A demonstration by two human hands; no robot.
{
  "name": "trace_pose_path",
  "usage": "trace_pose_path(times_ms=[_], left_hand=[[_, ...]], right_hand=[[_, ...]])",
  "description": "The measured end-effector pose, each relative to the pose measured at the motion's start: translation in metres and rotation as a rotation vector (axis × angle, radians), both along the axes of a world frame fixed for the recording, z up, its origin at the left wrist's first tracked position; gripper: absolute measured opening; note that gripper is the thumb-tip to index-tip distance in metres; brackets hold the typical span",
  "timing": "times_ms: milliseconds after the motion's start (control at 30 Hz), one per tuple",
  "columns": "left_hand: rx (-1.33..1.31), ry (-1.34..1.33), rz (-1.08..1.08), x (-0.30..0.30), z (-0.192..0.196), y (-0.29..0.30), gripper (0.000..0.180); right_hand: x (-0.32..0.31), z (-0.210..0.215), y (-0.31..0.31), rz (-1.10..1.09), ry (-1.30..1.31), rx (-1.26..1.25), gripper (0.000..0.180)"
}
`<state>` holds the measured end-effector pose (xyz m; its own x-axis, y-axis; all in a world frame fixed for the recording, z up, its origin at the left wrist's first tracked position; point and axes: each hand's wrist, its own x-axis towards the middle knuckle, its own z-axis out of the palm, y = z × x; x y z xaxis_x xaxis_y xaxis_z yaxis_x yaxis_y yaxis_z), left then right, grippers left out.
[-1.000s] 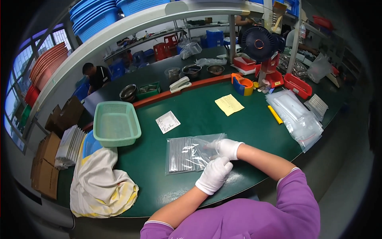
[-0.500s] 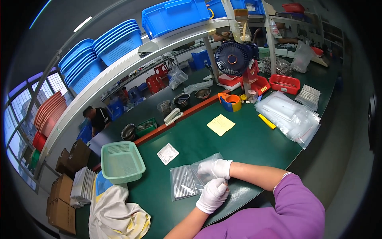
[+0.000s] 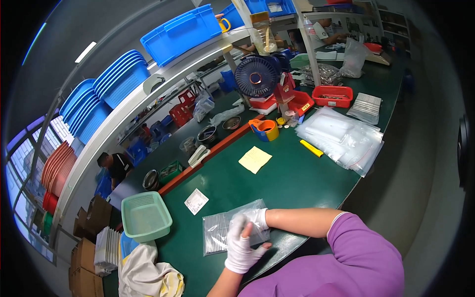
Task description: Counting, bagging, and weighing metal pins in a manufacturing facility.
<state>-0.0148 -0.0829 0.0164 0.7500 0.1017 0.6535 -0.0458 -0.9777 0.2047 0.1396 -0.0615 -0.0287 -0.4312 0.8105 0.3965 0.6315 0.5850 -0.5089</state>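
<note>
A clear plastic bag [image 3: 220,231] with thin grey parts inside lies flat on the green table [image 3: 292,183] near its front edge. Both my hands wear white gloves. My left hand [image 3: 241,247] rests on the bag's right part with its fingers spread and pressing down. My right hand [image 3: 256,217] lies on the bag's upper right corner, partly hidden behind the left one; its grip on the bag cannot be made out.
A green mesh basket [image 3: 145,216] and a small white packet [image 3: 196,201] sit left of the bag. A yellow note [image 3: 255,159], an orange tape dispenser [image 3: 264,129], a stack of clear bags [image 3: 341,139], a fan [image 3: 256,76] and red trays [image 3: 332,95] lie beyond. Cloth [image 3: 148,272] lies at left.
The view has swung to the right and upward, so the bag and hands now sit lower in the picture. My left hand has slid further onto the bag.
</note>
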Motion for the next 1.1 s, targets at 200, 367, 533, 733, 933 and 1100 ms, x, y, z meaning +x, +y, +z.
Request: trace_pose_path(times_ms=[200, 367, 533, 733, 933, 1100], left_hand=[[0.096, 0.434, 0.449, -0.045, -0.022, 0.032, 0.079], [0.246, 0.47, 0.377, -0.052, -0.021, 0.068, 0.059], [0.253, 0.463, 0.344, -0.064, -0.014, 0.095, 0.052], [0.262, 0.307, 0.401, -0.079, -0.015, 0.108, 0.045], [0.181, 0.121, 0.297, -0.071, -0.012, 0.067, 0.071], [0.288, 0.009, 0.282, -0.061, -0.011, 0.055, 0.064]], right_hand=[[-0.004, 0.009, -0.001, -0.083, -0.154, 0.038, 0.016], [-0.008, 0.007, -0.01, 0.092, 0.029, 0.244, 0.019], [-0.021, 0.016, -0.012, 0.054, 0.004, 0.154, 0.028], [-0.027, 0.031, -0.024, 0.069, -0.154, 0.211, 0.047], [-0.019, 0.042, -0.027, 0.103, -0.166, 0.357, 0.06], [-0.025, 0.039, -0.023, 0.103, -0.176, 0.364, 0.049]])
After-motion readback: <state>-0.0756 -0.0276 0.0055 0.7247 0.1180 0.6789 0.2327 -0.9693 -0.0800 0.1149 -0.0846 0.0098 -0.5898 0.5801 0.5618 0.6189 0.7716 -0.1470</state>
